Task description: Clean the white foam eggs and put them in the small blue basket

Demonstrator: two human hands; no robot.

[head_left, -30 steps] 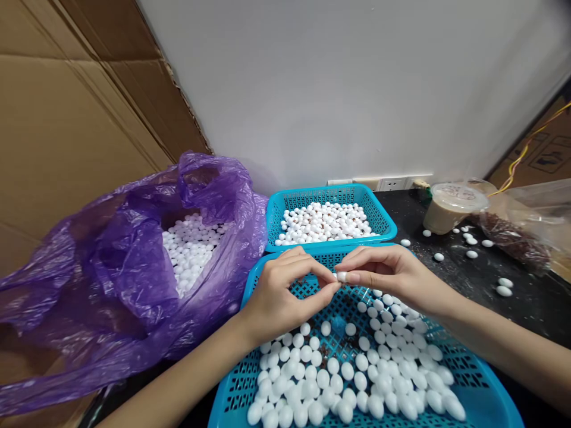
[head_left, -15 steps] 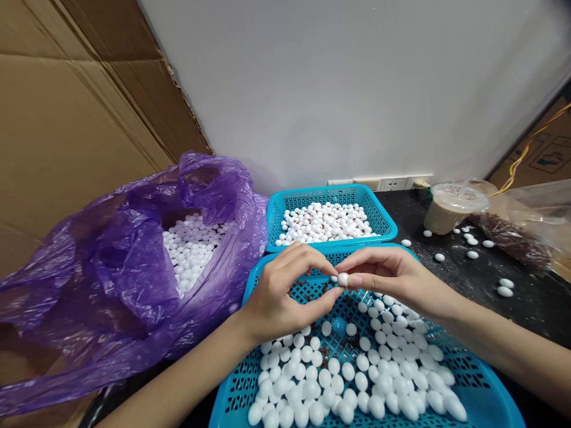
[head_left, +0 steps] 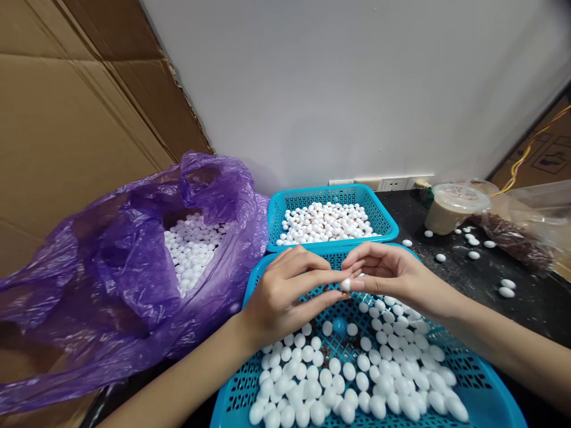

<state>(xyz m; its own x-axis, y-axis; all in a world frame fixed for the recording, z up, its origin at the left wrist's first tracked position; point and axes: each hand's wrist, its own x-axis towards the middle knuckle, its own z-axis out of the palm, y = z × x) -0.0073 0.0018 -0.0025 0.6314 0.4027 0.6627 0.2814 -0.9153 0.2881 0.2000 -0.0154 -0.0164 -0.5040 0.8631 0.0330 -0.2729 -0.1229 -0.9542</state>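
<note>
One white oval bead (head_left: pixel 344 285) (small) between left hand (head_left: pixel 281 295), right hand (head_left: pixel 392 276).

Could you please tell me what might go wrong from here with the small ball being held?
The white ball is pinched only between fingertips of the left hand and right hand, so it could slip into the near basket and be lost among the others. Loose balls already lie on the black table, so a dropped one might bounce out and roll away.
</note>
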